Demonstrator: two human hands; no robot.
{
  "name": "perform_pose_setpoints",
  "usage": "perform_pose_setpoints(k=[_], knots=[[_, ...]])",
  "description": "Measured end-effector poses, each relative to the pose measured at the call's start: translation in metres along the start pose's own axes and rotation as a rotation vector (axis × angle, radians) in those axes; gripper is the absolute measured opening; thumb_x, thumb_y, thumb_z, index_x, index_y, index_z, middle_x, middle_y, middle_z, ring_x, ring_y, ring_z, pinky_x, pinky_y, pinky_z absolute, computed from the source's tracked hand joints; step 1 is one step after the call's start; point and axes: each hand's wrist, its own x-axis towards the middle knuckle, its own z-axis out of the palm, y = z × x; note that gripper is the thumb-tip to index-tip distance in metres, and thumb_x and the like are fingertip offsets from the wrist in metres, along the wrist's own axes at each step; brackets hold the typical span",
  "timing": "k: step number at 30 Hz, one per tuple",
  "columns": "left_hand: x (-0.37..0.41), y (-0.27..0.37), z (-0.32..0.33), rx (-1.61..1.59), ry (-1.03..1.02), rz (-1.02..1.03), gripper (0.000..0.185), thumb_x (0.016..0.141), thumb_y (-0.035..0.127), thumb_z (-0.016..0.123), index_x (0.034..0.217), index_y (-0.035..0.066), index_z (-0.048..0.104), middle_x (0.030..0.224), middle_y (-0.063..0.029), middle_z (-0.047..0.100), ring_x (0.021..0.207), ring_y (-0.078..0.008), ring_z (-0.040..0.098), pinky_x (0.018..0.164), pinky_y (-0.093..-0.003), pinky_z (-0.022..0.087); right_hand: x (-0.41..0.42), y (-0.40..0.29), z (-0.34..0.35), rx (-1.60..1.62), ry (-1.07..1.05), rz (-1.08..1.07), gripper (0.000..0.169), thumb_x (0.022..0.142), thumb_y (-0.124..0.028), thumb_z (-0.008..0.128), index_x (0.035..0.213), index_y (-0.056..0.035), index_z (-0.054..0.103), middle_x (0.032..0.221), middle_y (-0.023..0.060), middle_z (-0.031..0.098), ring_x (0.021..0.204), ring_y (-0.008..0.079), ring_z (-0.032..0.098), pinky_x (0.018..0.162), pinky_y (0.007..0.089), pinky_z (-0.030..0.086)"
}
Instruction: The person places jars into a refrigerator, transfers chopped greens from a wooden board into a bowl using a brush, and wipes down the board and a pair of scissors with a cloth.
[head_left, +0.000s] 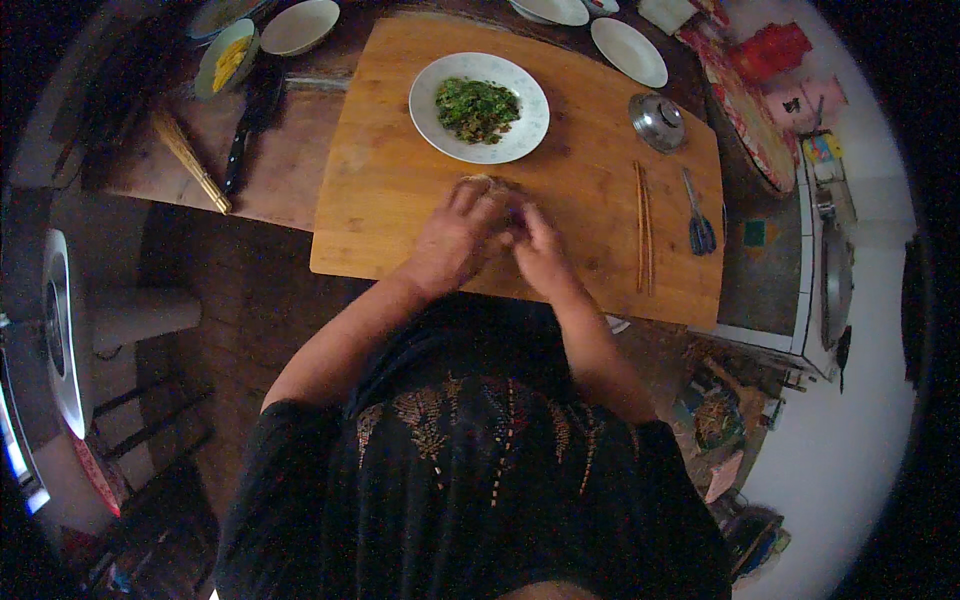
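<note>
Over the near part of a wooden board (390, 202), my left hand (461, 244) and my right hand (540, 251) are close together with their fingers curled inward. Motion blur softens both. A small pale edge shows past the left fingertips and a dark purplish patch lies between the hands; what these are, and whether either hand grips it, I cannot tell. Just beyond my fingers stands a white plate (531, 135) bearing chopped green herbs (476, 109) mixed with a brown chopped food.
Right on the board lie chopsticks (643, 229), scissors (700, 225) and a metal lid (658, 122). Left on the table are a straw brush (191, 161), a black-handled knife (238, 150) and a bowl of yellow food (231, 64). Empty dishes (630, 52) line the back. A tiled stove (802, 285) stands right.
</note>
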Motion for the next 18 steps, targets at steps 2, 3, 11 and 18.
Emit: perform_pose_setpoints(k=[2, 3, 11, 18], knots=[[-0.005, -0.004, 0.022, 0.214, 0.015, 0.010, 0.044, 0.078, 0.025, 0.058, 0.118, 0.009, 0.046, 0.122, -0.0173, 0.041, 0.117, -0.0389, 0.034, 0.094, -0.0505, 0.032, -0.002, 0.007, -0.019, 0.089, 0.070, 0.083, 0.039, 0.088, -0.018, 0.043, 0.123, -0.0024, 0.040, 0.126, 0.0149, 0.043, 0.120, 0.0264, 0.037, 0.101, 0.0353, 0.026], [-0.007, -0.007, 0.037, 0.317, 0.014, 0.011, 0.045, 0.078, 0.027, 0.056, 0.119, 0.011, 0.046, 0.124, -0.0174, 0.039, 0.118, -0.0406, 0.031, 0.094, -0.0536, 0.029, -0.008, 0.013, -0.029, -0.019, 0.122, 0.126, 0.039, 0.087, -0.018, 0.044, 0.123, -0.0022, 0.040, 0.126, 0.0154, 0.042, 0.120, 0.0278, 0.037, 0.101, 0.0360, 0.027], [-0.019, -0.035, 0.038, 0.481, -0.143, 0.120, 0.035, 0.068, 0.017, 0.055, 0.102, 0.009, 0.057, 0.118, -0.0130, 0.043, 0.118, -0.0359, 0.031, 0.092, -0.0467, 0.033, -0.037, 0.052, -0.042, -0.570, 0.203, -0.008, 0.039, 0.082, -0.013, 0.046, 0.119, 0.0000, 0.042, 0.127, 0.0175, 0.038, 0.118, 0.0348, 0.035, 0.099, 0.0410, 0.028], [-0.140, -0.102, -0.137, 0.247, 0.250, -0.674, 0.024, 0.067, 0.005, 0.052, 0.091, 0.005, 0.055, 0.103, -0.0138, 0.052, 0.095, -0.0330, 0.048, 0.080, -0.0396, 0.042, -0.039, 0.052, -0.038, -0.627, 0.249, -0.029, 0.040, 0.080, -0.011, 0.048, 0.118, -0.0028, 0.044, 0.127, 0.0150, 0.040, 0.118, 0.0324, 0.036, 0.099, 0.0409, 0.026]])
